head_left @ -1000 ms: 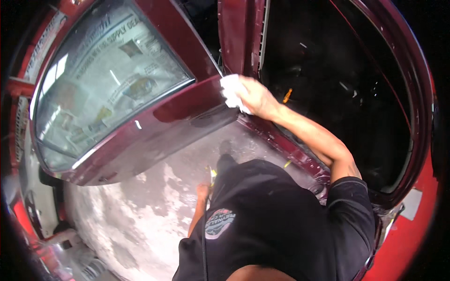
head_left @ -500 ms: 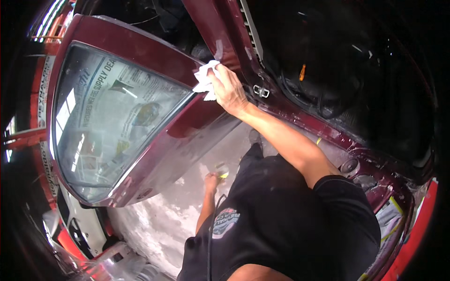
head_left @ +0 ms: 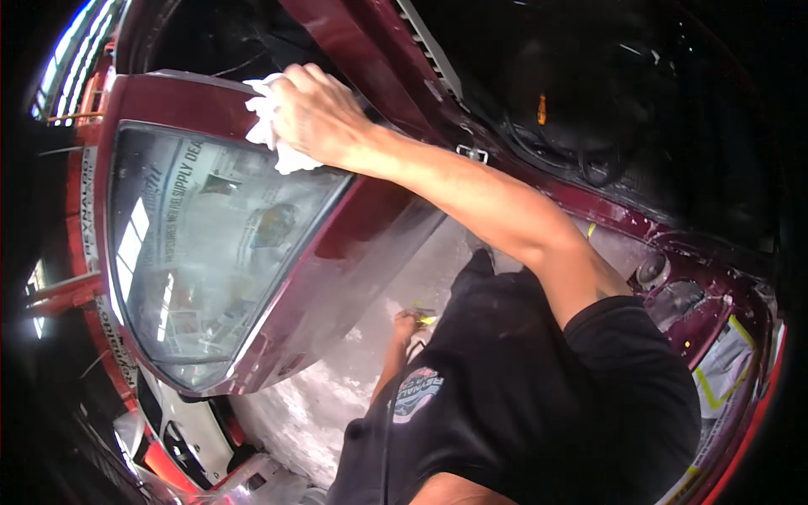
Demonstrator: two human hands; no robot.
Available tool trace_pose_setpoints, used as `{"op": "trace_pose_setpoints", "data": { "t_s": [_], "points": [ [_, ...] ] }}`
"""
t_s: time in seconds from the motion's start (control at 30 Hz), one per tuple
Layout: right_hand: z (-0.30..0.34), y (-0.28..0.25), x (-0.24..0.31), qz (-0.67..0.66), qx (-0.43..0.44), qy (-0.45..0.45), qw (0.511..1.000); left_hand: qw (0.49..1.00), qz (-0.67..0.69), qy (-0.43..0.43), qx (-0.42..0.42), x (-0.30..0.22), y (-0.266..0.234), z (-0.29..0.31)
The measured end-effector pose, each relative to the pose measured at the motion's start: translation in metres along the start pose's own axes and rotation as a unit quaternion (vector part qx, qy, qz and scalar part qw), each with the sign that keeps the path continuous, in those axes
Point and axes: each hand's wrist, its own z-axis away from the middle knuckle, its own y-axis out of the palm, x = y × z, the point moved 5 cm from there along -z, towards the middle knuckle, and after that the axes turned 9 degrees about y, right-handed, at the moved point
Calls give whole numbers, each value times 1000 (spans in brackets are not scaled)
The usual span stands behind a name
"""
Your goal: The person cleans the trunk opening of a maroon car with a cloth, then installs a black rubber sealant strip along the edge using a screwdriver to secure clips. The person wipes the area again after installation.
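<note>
My right hand point(head_left: 320, 114), closed, presses a crumpled white wipe point(head_left: 265, 114) to the upper frame of a dark red car door point(head_left: 181, 97), just above the window glass point(head_left: 219, 219). I cannot tell whether it is cloth or paper. Sheets of newspaper show through the glass. Lower down, beside my dark shirt, my left hand point(head_left: 406, 321) hangs near my waist with its fingers curled round a small yellow-edged item point(head_left: 427, 321), too small to name.
The door stands open from the dark red car body, whose sill point(head_left: 589, 215) runs to the right. An orange-handled tool point(head_left: 541, 109) lies in the dark interior. Masking paper edged with yellow tape point(head_left: 724, 366) covers part at the right. Below lies pale, stained floor point(head_left: 311, 412).
My right hand has moved left along the door's upper frame with the white wipe, away from the frame's corner. The view has shifted slightly. My left hand stays low, still holding the yellow-edged item.
</note>
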Motion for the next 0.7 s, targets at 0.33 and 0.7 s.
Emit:
{"op": "trace_pose_setpoints", "data": {
  "t_s": [0.33,0.7],
  "points": [
    [56,13,-40,-36,-131,12,991,996,36,54,-65,7,0,-18],
    [-146,42,103,-86,-161,-77,980,994,60,16,-91,48,-16,-15]
  ]
}}
